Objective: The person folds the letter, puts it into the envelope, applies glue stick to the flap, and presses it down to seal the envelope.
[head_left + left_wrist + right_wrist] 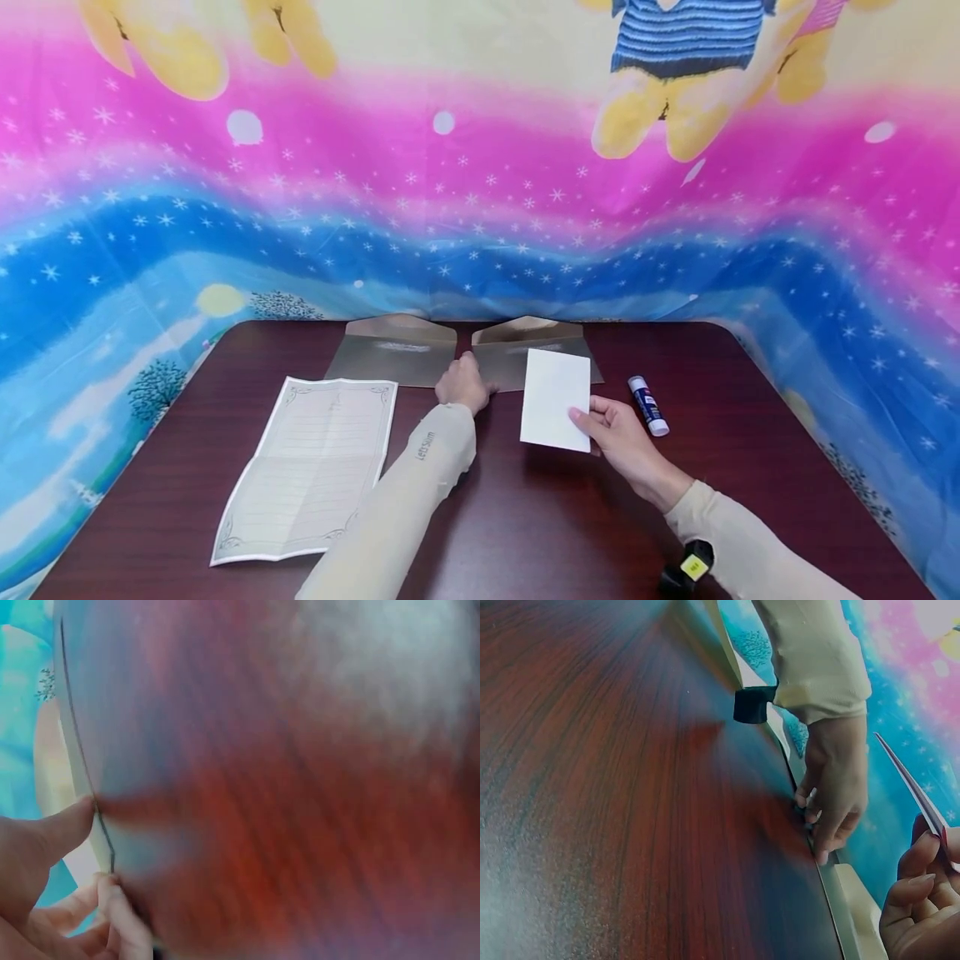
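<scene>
Head: left hand at the right envelope's near-left corner; right hand pinches a white card before that envelope; glue stick to its right.
Left wrist: thumb on the envelope edge, fingers bent by the corner — gripped or not, can't tell.
Right wrist: card edge-on, raised.

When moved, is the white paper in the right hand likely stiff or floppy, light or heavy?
The white paper is probably fairly stiff: pinched near one edge by the right hand, it shows no clear droop. It is likely light, since its edge looks thin.
</scene>
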A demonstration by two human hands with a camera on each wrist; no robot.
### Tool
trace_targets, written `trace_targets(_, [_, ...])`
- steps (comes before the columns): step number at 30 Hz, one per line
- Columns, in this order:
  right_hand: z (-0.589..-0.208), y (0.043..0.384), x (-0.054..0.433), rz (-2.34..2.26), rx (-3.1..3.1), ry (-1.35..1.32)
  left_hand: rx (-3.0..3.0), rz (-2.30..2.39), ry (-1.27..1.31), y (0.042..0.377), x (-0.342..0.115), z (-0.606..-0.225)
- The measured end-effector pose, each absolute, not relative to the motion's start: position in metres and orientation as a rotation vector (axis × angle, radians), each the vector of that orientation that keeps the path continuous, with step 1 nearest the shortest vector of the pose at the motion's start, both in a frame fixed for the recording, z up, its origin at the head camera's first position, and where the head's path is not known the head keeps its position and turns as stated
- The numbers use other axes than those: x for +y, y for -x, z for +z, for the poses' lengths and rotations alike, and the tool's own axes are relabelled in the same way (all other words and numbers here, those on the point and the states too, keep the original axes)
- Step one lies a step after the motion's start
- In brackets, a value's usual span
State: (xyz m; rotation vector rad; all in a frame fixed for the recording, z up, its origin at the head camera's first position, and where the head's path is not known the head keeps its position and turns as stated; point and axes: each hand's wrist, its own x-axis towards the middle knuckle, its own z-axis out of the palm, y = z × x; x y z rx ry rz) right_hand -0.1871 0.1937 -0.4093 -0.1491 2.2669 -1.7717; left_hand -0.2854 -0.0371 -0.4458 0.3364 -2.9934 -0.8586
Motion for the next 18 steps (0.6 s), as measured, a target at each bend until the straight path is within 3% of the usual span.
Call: trace_targets(18, [-0.411,0.188,0.190,-1.785,2.257,0.139,-3.100,-0.333,-0.249,0.280,-0.028,-0.440])
